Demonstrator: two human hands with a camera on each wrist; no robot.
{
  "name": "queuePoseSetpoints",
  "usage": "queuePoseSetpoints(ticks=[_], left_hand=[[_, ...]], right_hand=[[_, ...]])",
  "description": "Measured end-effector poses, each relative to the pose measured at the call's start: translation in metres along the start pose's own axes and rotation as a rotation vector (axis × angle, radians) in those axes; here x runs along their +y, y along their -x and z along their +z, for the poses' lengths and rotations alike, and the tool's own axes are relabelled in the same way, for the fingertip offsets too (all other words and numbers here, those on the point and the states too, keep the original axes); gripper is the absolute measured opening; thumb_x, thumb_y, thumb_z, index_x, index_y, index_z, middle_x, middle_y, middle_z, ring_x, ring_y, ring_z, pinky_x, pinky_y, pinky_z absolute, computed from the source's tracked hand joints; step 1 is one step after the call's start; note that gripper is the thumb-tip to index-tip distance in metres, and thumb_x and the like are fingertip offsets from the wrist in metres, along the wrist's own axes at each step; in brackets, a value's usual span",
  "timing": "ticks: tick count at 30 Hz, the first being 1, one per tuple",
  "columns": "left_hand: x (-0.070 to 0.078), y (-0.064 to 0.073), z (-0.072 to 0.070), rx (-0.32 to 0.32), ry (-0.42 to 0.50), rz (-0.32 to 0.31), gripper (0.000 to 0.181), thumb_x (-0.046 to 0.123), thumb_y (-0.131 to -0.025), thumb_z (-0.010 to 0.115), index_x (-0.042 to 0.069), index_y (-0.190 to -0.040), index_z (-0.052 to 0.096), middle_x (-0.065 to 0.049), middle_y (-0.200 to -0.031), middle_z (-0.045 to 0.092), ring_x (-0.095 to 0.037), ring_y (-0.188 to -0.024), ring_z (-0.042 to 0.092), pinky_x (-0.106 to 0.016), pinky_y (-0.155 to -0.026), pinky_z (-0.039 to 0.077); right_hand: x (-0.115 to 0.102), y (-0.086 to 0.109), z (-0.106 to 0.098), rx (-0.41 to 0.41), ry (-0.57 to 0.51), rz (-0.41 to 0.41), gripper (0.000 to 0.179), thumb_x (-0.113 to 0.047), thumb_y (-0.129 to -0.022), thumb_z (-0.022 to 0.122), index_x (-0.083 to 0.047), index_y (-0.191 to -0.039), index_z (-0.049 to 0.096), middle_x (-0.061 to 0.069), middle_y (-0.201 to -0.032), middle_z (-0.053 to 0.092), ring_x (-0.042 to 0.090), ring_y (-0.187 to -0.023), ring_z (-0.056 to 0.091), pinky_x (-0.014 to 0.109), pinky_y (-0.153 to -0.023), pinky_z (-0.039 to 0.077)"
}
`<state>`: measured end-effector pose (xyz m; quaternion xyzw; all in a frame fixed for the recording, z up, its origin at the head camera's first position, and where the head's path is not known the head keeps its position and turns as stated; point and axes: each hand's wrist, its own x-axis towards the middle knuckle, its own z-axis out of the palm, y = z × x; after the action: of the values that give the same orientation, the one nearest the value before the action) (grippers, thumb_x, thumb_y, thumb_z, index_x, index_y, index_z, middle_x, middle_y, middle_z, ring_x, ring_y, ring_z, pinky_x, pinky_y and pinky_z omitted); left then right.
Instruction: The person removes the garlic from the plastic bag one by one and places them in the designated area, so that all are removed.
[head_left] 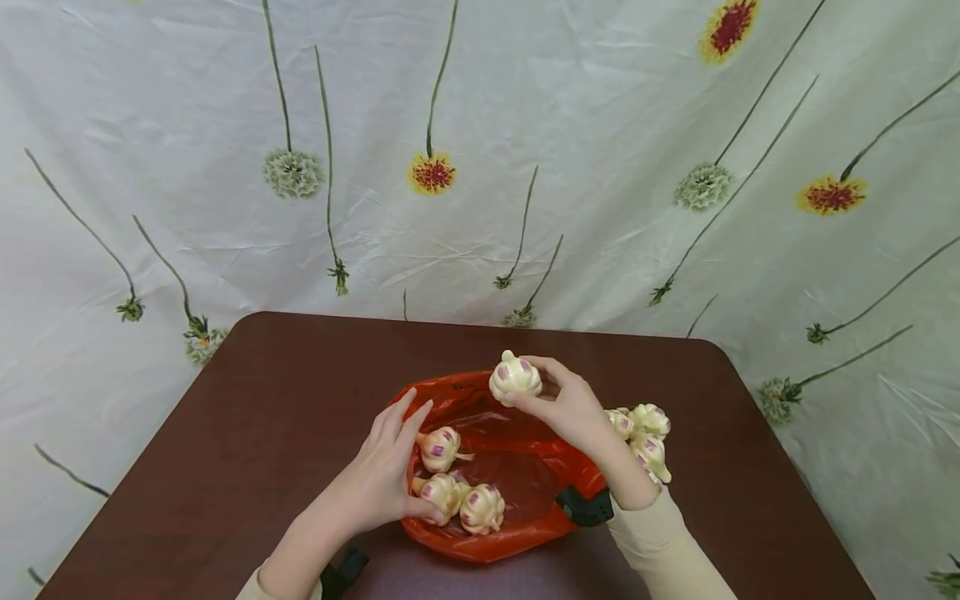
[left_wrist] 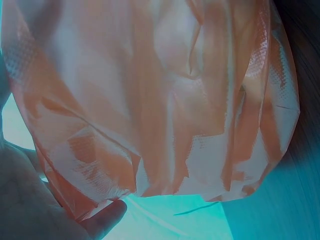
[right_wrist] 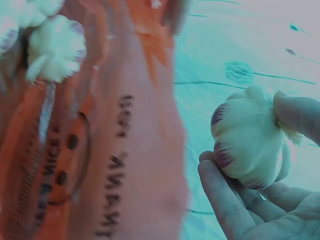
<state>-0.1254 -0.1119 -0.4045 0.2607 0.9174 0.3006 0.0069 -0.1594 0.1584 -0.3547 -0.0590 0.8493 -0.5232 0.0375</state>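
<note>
Above the far rim of a red plastic bag [head_left: 510, 546], my right hand [head_left: 566, 404] grips a garlic bulb [head_left: 514, 379] between thumb and fingers. The right wrist view shows the same garlic bulb [right_wrist: 252, 137], white with purple patches, the thumb at its stem. My left hand [head_left: 378, 475] holds the left side of the bag's open mouth, its thumb reaching over the rim and its fingers spread along the edge. Beside that thumb, inside the bag, lie several garlic bulbs [head_left: 482, 508]. In the left wrist view, the thumb [left_wrist: 107, 220] is at the bag's edge.
Several more garlic bulbs [head_left: 649, 421] lie in a cluster on the dark brown table [head_left: 225, 467], right of the bag and partly behind my right forearm. A white cloth with printed flowers [head_left: 600, 125] hangs behind the table. Printed lettering shows on the bag's side [right_wrist: 117, 165].
</note>
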Motion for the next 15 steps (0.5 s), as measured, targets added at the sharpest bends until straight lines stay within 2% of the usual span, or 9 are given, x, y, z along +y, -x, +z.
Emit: queuePoseSetpoints(ticks=[4, 8, 12, 15], left_hand=[[0.0, 0.0, -0.001, -0.005, -0.001, -0.009, 0.127, 0.047, -0.058, 0.093, 0.002, -0.155, 0.024, -0.023, -0.162, 0.01, -0.045, -0.145, 0.015, -0.068, -0.108, 0.028], [-0.001, 0.0, -0.001, -0.001, -0.001, -0.006, 0.127, 0.047, -0.058, 0.093, 0.002, -0.155, 0.024, -0.023, -0.162, 0.011, -0.046, -0.145, 0.015, -0.069, -0.108, 0.028], [-0.002, 0.0, 0.0, 0.006, -0.005, -0.001, 0.127, 0.046, -0.057, 0.094, 0.002, -0.154, 0.025, -0.023, -0.161, 0.011, -0.045, -0.145, 0.015, -0.069, -0.108, 0.028], [-0.001, 0.0, -0.001, 0.009, -0.005, 0.003, 0.127, 0.045, -0.057, 0.094, 0.001, -0.154, 0.025, -0.023, -0.161, 0.012, -0.045, -0.145, 0.015, -0.068, -0.109, 0.028]], right_hand=[[-0.004, 0.007, -0.02, 0.045, -0.007, -0.024, 0.06, -0.025, -0.089, 0.074, -0.012, -0.142, 0.05, 0.012, -0.133, 0.06, 0.028, -0.116, 0.063, 0.036, -0.092, 0.055], [-0.002, 0.015, -0.041, 0.104, -0.003, -0.023, 0.06, -0.025, -0.091, 0.072, -0.01, -0.144, 0.047, 0.015, -0.136, 0.058, 0.03, -0.119, 0.061, 0.029, -0.09, 0.055], [0.006, 0.028, -0.063, 0.172, 0.008, 0.013, 0.062, -0.028, -0.094, 0.068, -0.007, -0.146, 0.042, 0.017, -0.14, 0.055, 0.032, -0.12, 0.06, 0.018, -0.084, 0.053], [0.015, 0.039, -0.076, 0.216, 0.037, 0.065, 0.065, -0.033, -0.095, 0.065, -0.007, -0.149, 0.039, 0.017, -0.142, 0.053, 0.032, -0.122, 0.058, 0.015, -0.085, 0.051]])
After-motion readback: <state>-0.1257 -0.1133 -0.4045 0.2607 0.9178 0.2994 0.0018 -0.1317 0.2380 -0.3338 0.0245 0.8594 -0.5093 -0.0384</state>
